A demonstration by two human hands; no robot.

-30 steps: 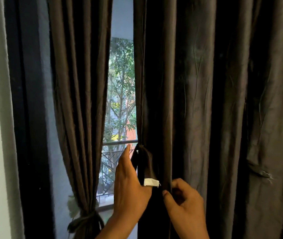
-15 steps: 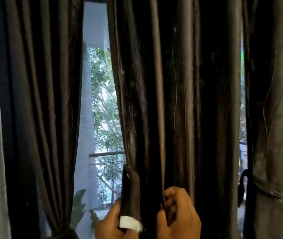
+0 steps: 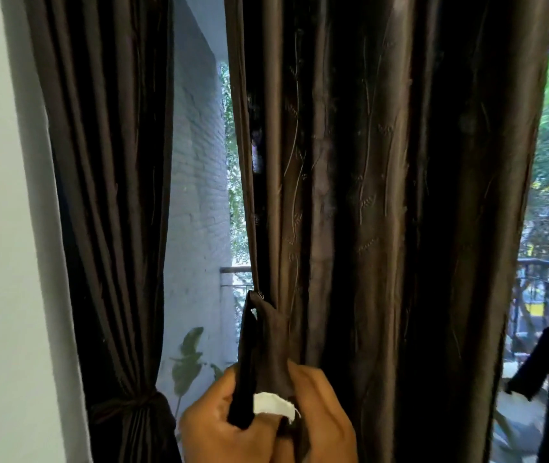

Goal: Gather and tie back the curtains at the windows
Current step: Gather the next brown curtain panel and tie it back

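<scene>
Centre of frame: dark brown middle curtain (image 3: 383, 212), hanging in loose vertical folds, not yet cinched. Tieback strap (image 3: 259, 355) runs from a small hook at the curtain's left edge down to the bottom centre, a white tag (image 3: 275, 403) near its lower end.

Left hand (image 3: 219, 426), bottom centre: fingers curled round the strap's lower end, thumb up alongside it. Right hand (image 3: 320, 412), just beside it: fingers curled, gripping the strap and the curtain fold behind it. Both are closed tight on fabric; fingertips mostly hidden.

Left of frame: left curtain (image 3: 106, 195) already gathered, tied low with a knot (image 3: 132, 404). White wall (image 3: 2, 228) at far left. Brick wall and foliage show through the gaps; a railing at lower right.

Risks, as judged:
- Strap looks short against the panel's full width; the right-hand folds may slip out of the loop unless gathered first.
- Pulling hard on the hook end could tear it loose.
- Slick fabric; the bundle may sag after tying.
</scene>
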